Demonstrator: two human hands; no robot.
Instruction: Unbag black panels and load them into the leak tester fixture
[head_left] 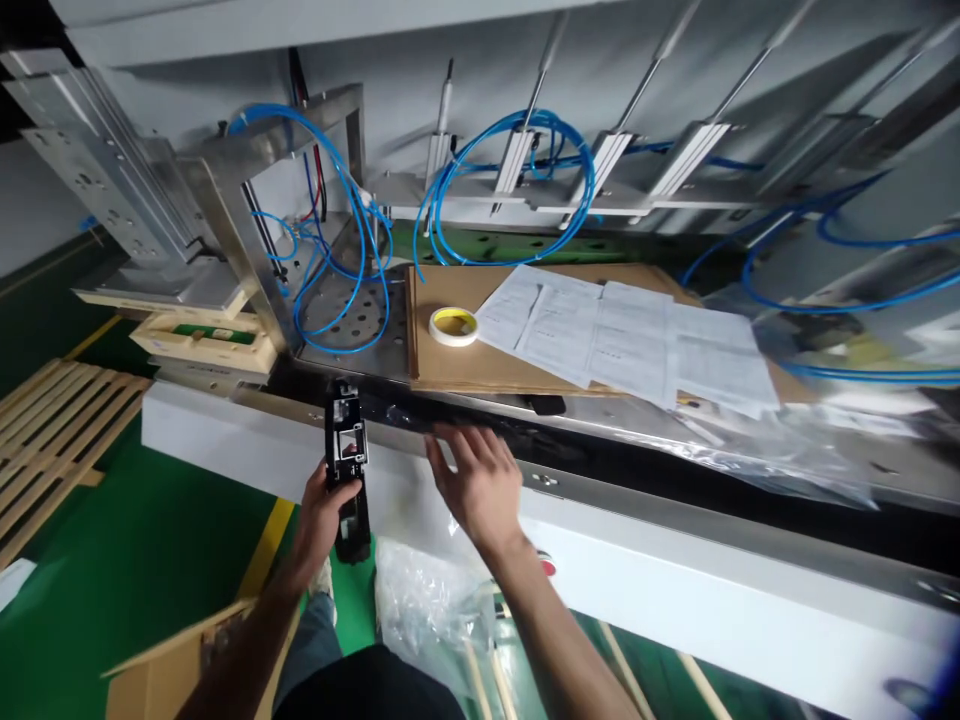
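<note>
My left hand (328,510) grips a long black plastic part (349,515) with cut-outs and a pale rectangular frame near its upper middle. The part points away from me, just in front of the machine's front edge. To the right, my right hand (480,480) hovers palm down by the dark channel (480,418) along that edge. Its fingers are slightly bent and apart, and no object shows in them; the fingertips' undersides are hidden. Beyond it a roll of tape (453,326) lies on a cardboard sheet (480,372), beside several printed papers (559,330).
Blue air hoses (442,200) coil before a row of cylinders (517,160). A metal frame (240,240) and a wooden fixture (202,340) stand left. Clear plastic bags (427,590) hang below my right hand. A cardboard box (161,680) and wooden pallet (60,440) are on the green floor.
</note>
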